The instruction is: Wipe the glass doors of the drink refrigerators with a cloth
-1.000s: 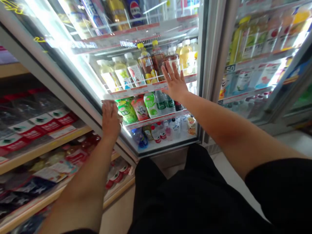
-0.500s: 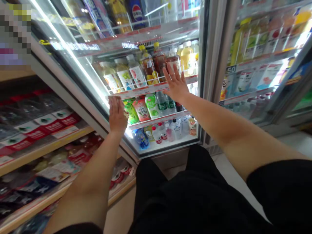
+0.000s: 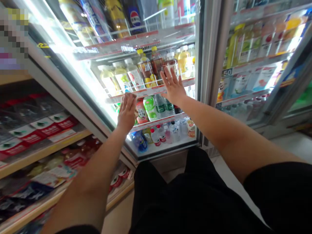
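Note:
In front of a lit drinks cooler, both my arms reach forward toward its glass door. My left hand is flat, fingers stretched upward and close together, at or very near the glass; a blurred brownish patch at its fingertips may be their reflection. Behind it stand a red-labelled pouch-shaped drink and a green-and-white bottle. My right hand has its fingers spread, palm toward the glass, before a brown drink bottle on the middle shelf. Whether either palm touches the glass I cannot tell. Neither visibly holds anything.
Wooden-edged shelves with packed bottles and bags run along the left. A metal door frame separates this cooler from another one on the right. My legs stand close to the cooler's base.
My left hand has slid to the right across the front of the cooler, now nearer my right hand. My right hand stays almost in place, with spread fingers. The view has shifted slightly.

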